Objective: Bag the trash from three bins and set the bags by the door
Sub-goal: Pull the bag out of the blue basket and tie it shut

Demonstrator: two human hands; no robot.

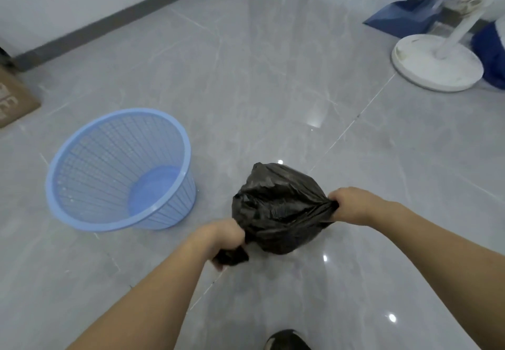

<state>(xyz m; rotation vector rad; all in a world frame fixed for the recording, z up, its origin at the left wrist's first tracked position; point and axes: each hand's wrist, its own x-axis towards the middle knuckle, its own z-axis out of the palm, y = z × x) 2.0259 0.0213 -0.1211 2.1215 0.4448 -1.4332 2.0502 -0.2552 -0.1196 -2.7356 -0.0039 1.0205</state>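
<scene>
On the grey tiled floor (pixel 273 76) a blue mesh bin (pixel 120 169) stands left of a black trash bag (pixel 278 207), whose gathered top ends the left hand (pixel 224 237) and right hand (pixel 352 206) each grasp, pulled apart.

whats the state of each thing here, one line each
trash bag: full, mouth pulled apart in two gathered ends, not yet tied
left hand: grips one gathered end
right hand: grips the other end
blue bin: upright on the floor, empty, no liner
fan base: standing on the floor
dustpan: resting on the floor
</scene>
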